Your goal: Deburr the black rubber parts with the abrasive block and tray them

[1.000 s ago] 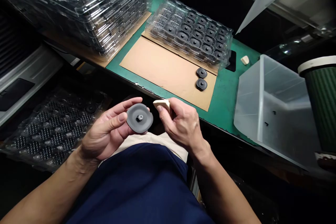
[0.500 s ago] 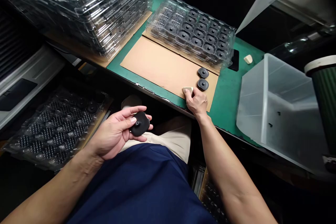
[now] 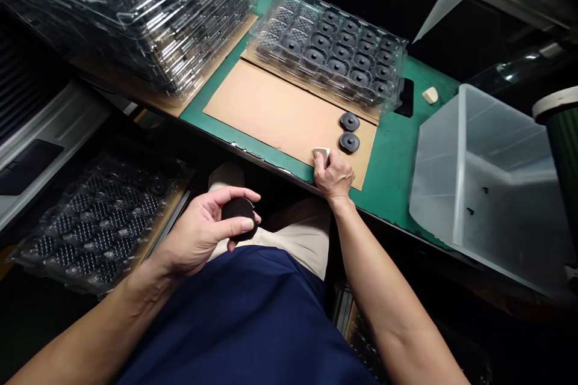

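My left hand (image 3: 205,231) is closed around a dark round rubber disc (image 3: 238,212), held over my lap below the bench edge. My right hand (image 3: 333,173) rests on the brown cardboard sheet (image 3: 280,114), fingers pinched on a small beige block (image 3: 321,151). Just right of that block lie two loose black discs (image 3: 349,132) on the cardboard. Behind them stands a clear blister tray (image 3: 332,51) with several black discs in its pockets.
A tall stack of clear trays (image 3: 149,6) fills the back left. A blister tray (image 3: 94,222) lies low at my left. A translucent plastic bin (image 3: 492,186) sits at the right, beside a green cup (image 3: 562,144). Another beige block (image 3: 430,95) lies on the green mat.
My right hand went from beside the disc out to the cardboard with the beige block and stays there. My left hand lowered and turned the disc, fingers closing over it.
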### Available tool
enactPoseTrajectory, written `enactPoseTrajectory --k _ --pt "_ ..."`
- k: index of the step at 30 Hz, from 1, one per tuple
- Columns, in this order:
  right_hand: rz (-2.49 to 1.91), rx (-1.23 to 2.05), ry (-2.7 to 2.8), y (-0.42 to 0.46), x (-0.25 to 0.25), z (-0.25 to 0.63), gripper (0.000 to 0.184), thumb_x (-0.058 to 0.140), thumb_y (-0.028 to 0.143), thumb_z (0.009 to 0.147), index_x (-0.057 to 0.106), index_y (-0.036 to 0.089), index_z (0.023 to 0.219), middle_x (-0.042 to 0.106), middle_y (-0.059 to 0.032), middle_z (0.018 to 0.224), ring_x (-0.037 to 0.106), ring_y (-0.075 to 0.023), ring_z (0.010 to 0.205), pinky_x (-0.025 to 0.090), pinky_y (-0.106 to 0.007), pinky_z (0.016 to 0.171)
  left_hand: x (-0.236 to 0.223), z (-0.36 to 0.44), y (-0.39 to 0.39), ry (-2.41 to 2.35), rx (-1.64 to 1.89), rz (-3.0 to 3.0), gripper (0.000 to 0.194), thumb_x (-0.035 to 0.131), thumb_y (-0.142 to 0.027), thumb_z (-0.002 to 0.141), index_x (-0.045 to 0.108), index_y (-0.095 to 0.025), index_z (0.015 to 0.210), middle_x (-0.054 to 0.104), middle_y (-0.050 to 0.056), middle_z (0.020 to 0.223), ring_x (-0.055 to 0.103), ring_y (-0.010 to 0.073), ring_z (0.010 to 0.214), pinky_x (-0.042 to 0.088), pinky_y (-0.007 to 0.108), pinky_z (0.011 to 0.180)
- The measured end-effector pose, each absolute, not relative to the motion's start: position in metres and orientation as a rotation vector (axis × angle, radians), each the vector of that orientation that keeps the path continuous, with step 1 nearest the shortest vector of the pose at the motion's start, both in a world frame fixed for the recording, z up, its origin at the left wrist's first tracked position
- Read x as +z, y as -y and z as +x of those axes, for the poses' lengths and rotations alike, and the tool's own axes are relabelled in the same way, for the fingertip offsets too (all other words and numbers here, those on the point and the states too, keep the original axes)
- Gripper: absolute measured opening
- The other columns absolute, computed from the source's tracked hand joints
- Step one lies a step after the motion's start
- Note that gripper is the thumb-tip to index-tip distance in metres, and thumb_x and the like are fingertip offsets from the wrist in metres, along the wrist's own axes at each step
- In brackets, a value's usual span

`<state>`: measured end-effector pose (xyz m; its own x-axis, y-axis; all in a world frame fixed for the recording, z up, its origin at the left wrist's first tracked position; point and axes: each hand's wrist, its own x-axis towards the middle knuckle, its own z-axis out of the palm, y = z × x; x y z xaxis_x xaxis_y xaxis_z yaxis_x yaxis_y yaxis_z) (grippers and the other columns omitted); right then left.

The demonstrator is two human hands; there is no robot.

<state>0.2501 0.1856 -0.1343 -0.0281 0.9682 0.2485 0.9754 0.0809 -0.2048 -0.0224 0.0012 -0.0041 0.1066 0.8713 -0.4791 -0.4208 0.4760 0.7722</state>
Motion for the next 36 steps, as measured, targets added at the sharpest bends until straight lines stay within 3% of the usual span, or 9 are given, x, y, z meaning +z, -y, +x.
enactPoseTrajectory --k 7,11,17,30,36 --pt "-1.923 -0.043 2.053 -0.1857 -0.1356 0.25 0.029 0.058 0.042 0.106 0.061 0.016 0.093 0.063 -0.0079 0.089 0.054 -0.0191 0.078 0.02 -0.031 0.066 -0.0053 -0.0235 -0.0022 -1.098 1.064 0.41 0.029 0.09 -0.037 0.085 0.075 -0.012 0.089 0.068 0.008 0.071 0.06 0.0131 0.061 0.046 0.016 0.051" --pt "-1.915 -0.042 2.057 -0.1852 -0.1347 0.2499 0.032 0.056 0.043 0.107 0.06 0.016 0.092 0.062 -0.0081 0.088 0.054 -0.0191 0.079 0.02 -0.031 0.066 -0.0062 -0.0228 -0.0039 -1.078 1.03 0.363 0.029 0.081 -0.041 0.093 0.074 -0.013 0.098 0.069 0.009 0.075 0.061 0.0152 0.055 0.046 0.019 0.046" --pt "-1.902 -0.055 2.055 -0.1854 -0.1359 0.2506 0.032 0.056 0.044 0.107 0.06 0.016 0.091 0.062 -0.0071 0.088 0.054 -0.0195 0.079 0.021 -0.031 0.066 -0.0098 -0.0225 -0.0046 -1.082 1.05 0.334 0.027 0.074 -0.031 0.096 0.071 -0.013 0.117 0.073 0.013 0.089 0.066 0.0189 0.06 0.046 0.019 0.044" --pt "-1.891 -0.055 2.046 -0.1854 -0.1361 0.2505 0.031 0.058 0.043 0.106 0.059 0.016 0.091 0.063 -0.0073 0.089 0.056 -0.0196 0.079 0.021 -0.03 0.066 -0.0092 -0.0175 -0.0034 -0.949 1.139 0.389 0.05 0.076 -0.01 0.091 0.068 -0.019 0.139 0.071 0.016 0.125 0.069 0.0272 0.106 0.064 0.032 0.076" --pt "-1.879 -0.063 2.038 -0.1862 -0.1383 0.2514 0.03 0.06 0.042 0.106 0.06 0.016 0.09 0.063 -0.0066 0.088 0.056 -0.0191 0.078 0.022 -0.031 0.066 -0.0063 -0.0146 -0.0026 -0.928 1.144 0.471 0.054 0.08 -0.007 0.085 0.071 -0.021 0.137 0.069 0.014 0.128 0.067 0.0233 0.104 0.064 0.03 0.082"
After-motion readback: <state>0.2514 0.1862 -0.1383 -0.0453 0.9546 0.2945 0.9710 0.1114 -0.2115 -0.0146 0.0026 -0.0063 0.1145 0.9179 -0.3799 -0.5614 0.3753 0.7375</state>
